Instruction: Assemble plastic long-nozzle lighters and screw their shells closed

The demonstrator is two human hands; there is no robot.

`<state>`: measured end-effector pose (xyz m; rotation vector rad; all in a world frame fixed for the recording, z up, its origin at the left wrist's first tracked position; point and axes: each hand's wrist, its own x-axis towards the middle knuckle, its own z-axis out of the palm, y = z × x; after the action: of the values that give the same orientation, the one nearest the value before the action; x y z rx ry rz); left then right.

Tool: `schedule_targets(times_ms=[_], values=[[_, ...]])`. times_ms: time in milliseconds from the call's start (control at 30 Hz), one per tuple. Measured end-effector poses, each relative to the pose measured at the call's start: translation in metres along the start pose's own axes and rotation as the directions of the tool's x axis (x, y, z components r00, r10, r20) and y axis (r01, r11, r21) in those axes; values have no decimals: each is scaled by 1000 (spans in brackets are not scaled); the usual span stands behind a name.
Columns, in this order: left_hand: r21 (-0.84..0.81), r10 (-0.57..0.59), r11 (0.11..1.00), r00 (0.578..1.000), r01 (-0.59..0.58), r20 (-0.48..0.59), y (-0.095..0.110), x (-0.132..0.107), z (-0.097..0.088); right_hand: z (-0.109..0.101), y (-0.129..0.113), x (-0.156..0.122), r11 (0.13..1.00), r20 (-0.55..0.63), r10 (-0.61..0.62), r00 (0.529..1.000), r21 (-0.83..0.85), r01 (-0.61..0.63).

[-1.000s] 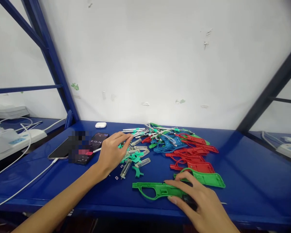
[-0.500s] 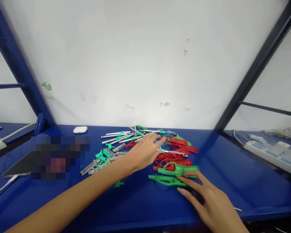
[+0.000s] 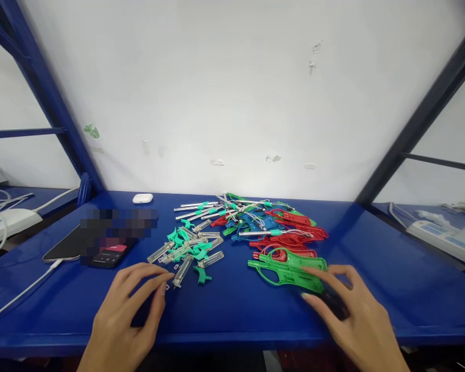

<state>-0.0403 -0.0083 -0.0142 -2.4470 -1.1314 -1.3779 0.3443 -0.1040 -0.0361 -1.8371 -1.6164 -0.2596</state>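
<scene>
My left hand (image 3: pixel 129 315) hovers low at the table's front left, fingers bent and tips a little apart, beside a clear plastic lighter tank (image 3: pixel 184 269). Nothing visible is in its grasp. To the right, my right hand (image 3: pixel 358 315) has thumb and index finger spread at the end of a green lighter handle shell (image 3: pixel 294 271), index fingertip over its surface. Red handle shells (image 3: pixel 294 240) lie just behind it. Several turquoise triggers (image 3: pixel 202 276) are mixed with the clear tanks. Silver rods (image 3: pixel 196 213) with turquoise collars and thin wires lie farther back.
On the left lie a dark tablet-like device (image 3: pixel 64 245) with a white cable (image 3: pixel 23 294) and a phone (image 3: pixel 110 256), partly blurred. A white earbud case (image 3: pixel 142 198) sits near the wall. Blue posts frame both sides; a power strip (image 3: pixel 445 237) lies at right.
My left hand has come back from the far pile to the front left, beside the clear tanks. My right hand stays by the green shells, which now lie closer together. The view has shifted slightly.
</scene>
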Motion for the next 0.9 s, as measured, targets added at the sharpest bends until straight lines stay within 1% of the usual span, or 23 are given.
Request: schedule_targets(times_ms=[100, 200, 267, 333, 400, 500, 533, 567, 600, 667, 700, 767, 900], values=[[17, -67, 998, 997, 68, -46, -6, -2, 2, -11, 6, 3, 997, -80, -36, 996, 72, 42], [11, -77, 997, 996, 77, -52, -5, -2, 3, -20, 14, 14, 994, -172, -69, 983, 77, 83], [14, -73, 997, 996, 74, -53, -5, -4, 4, -24, 17, 22, 992, -267, -104, 958, 38, 118], [12, -73, 997, 996, 74, -46, -5, -6, 4, -26, 17, 27, 991, -368, -126, 921, 6, 137], [12, -75, 997, 996, 76, -41, -5, -7, 5, -25, 19, 28, 992, -449, -114, 886, -1, 127], [15, -71, 997, 996, 71, -47, -5, -9, 5, -20, 29, 26, 996, -494, -74, 866, 0, 85], [19, -62, 998, 997, 63, -50, -6, -9, 6, -18, 36, 25, 998, -496, -52, 867, 11, 65], [25, -53, 998, 997, 55, -49, -6, -10, 6, -14, 43, 25, 999, -481, -16, 876, 29, 34], [32, -45, 998, 998, 47, -45, -7, -10, 6, -11, 52, 25, 999, -443, 31, 896, 52, -9], [48, -30, 998, 999, 32, -40, -8, -12, 7, -4, 69, 27, 990, -316, 132, 939, 82, -112], [52, -25, 998, 999, 27, -37, -9, -12, 8, -1, 76, 28, 985, -251, 171, 953, 82, -155], [56, -19, 998, 999, 21, -38, -10, -13, 8, 3, 85, 30, 977, -172, 212, 962, 70, -202], [62, -13, 998, 1000, 14, -27, -11, -14, 9, 4, 87, 31, 968, -142, 251, 958, 50, -246]])
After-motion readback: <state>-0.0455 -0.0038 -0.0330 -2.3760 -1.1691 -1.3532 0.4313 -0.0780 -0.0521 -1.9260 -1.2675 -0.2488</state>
